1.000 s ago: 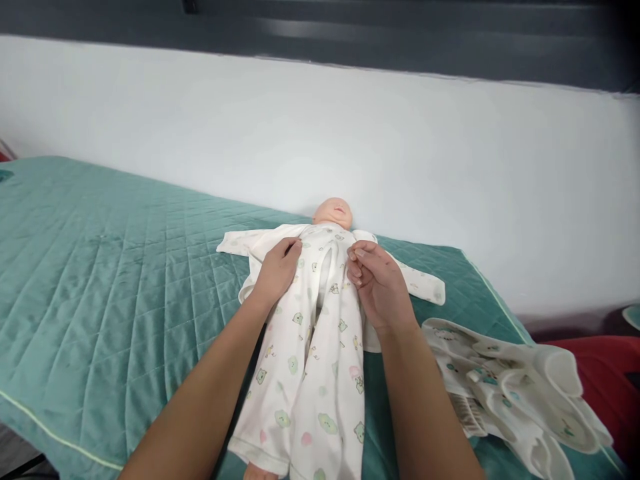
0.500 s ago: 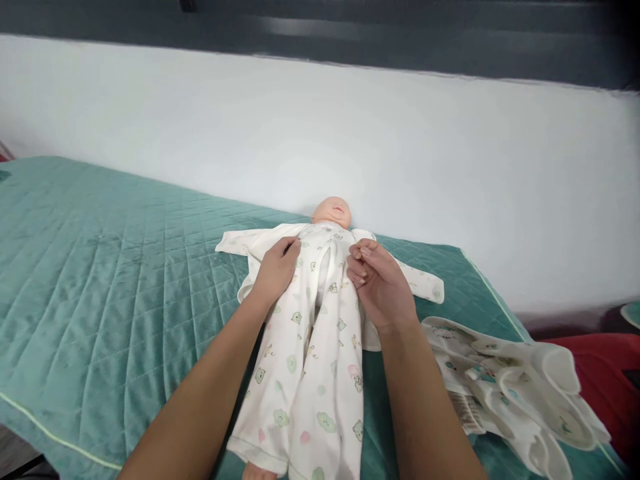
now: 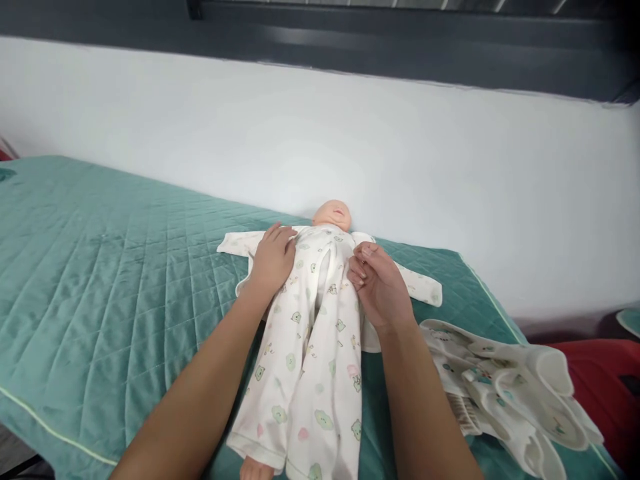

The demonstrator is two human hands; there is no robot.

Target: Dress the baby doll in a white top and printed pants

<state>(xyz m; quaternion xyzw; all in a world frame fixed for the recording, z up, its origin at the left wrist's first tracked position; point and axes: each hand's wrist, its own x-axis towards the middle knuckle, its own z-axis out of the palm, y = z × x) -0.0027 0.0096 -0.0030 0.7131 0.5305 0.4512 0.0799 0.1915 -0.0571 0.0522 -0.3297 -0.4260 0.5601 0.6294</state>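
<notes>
Across the green quilted cover [image 3: 125, 300], as my head camera shows it, a doll [image 3: 333, 215] lies on its back, head toward the white wall [image 3: 250, 133]. It wears a white top, its sleeves [image 3: 425, 287] stretched out to either side, and white trousers [image 3: 325, 387] printed with green and pink motifs. The trousers reach up over the chest; a gap in their upper middle shows a pale layer beneath. A bare foot [image 3: 256, 470] projects from the hem on my left. My left hand [image 3: 274, 260] lies palm down over the upper trousers and top on that side, fingers extended and close together. My right hand [image 3: 383, 280] stands on its edge at the opposite side, fingers curled inward; whether they pinch the cloth, I cannot tell. Beside my right forearm [image 3: 425, 400] rests a loose pile of printed white cloth [image 3: 525, 400], and beyond it a red object [image 3: 600, 373].
</notes>
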